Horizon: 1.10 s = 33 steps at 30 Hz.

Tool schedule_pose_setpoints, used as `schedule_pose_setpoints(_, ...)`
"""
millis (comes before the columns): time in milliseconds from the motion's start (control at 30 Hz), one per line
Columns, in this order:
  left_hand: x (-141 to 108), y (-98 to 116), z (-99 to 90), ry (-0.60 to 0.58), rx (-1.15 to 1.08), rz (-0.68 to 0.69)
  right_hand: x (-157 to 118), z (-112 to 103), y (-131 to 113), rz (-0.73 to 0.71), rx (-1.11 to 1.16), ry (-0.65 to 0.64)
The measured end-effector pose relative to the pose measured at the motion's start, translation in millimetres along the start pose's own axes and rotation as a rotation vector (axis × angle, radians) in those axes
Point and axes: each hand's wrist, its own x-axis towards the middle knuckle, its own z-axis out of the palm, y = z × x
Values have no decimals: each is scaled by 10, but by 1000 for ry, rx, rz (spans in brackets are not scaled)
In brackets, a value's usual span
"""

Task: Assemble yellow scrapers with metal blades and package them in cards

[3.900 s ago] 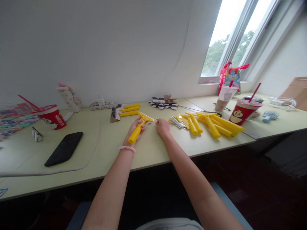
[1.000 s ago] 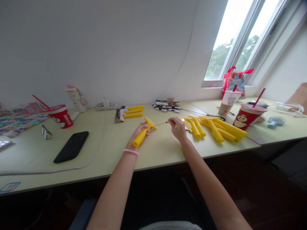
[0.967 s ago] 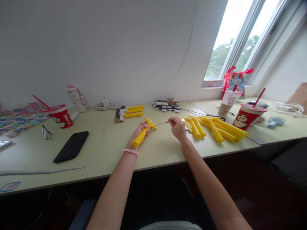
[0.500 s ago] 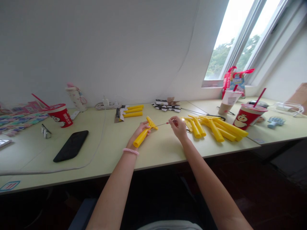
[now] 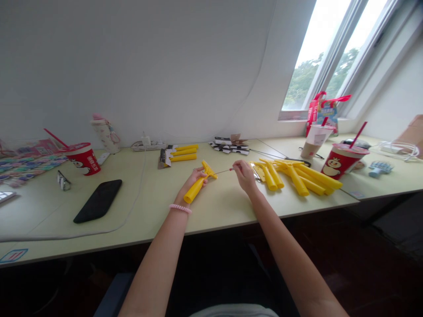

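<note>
My left hand [image 5: 191,181] is closed around a yellow plastic scraper [image 5: 194,190], its hollow handle end towards me and its wide head pointing away. In my right hand [image 5: 243,174] a thin screwdriver [image 5: 224,171] is pinched, its metal shaft reaching left to the scraper's head. Whether the tip sits in a screw is too small to see. Just right of my right hand lies a pile of yellow scrapers [image 5: 294,176]. Further back, several more yellow scrapers [image 5: 183,154] lie side by side with black-and-white card sleeves [image 5: 164,159] at their heads.
Flat black-and-white card pieces [image 5: 228,144] are stacked near the wall. A black phone [image 5: 98,201], a white cable [image 5: 132,207] and a red cup [image 5: 82,159] occupy the left side. Another red cup [image 5: 342,163] and a milky drink cup [image 5: 313,141] stand right, beyond the pile.
Very little differs. My right fingers have shifted slightly on the screwdriver's handle; the scraper and my left hand stay in place.
</note>
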Motion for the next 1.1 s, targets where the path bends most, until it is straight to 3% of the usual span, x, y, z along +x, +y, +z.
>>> schedule_pose_setpoints(400, 3, 2, 4, -15, 15, 18, -40, -1, 16, 117, 12, -66)
schedule_pose_setpoints(667, 22, -13, -26, -12, 38, 7, -24, -9, -24, 89, 111, -18)
schedule_pose_setpoints(900, -3, 2, -6, -19, 48, 7, -39, 13, 15, 155, 107, -72)
schedule_pose_setpoints(1100, -26, 19, 22, -8, 60, -7, -32, -5, -25, 95, 94, -17)
